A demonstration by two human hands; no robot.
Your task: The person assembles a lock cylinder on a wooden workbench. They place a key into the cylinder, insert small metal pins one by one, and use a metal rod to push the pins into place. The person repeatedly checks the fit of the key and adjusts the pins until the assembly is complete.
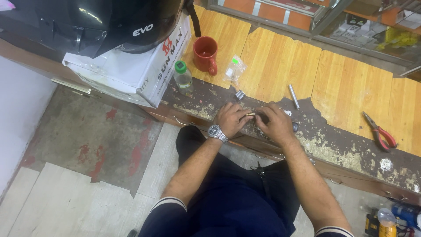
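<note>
Both hands, left hand and right hand, pinch a small brass piece between narrowed fingers on the worn counter; pliers lie well to the right.

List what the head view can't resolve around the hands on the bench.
- Small yellowish part: too small to identify, mostly covered by left hand and right hand; each grip unclear.
- Clear packet: contents too small.
- Black helmet: cut off by top edge.

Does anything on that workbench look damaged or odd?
Yes. The wooden veneer has peeled off along the bench's front edge, leaving dark, crumbly board with pale flakes. Both hands work right on that worn strip. The floor covering is torn too.
</note>
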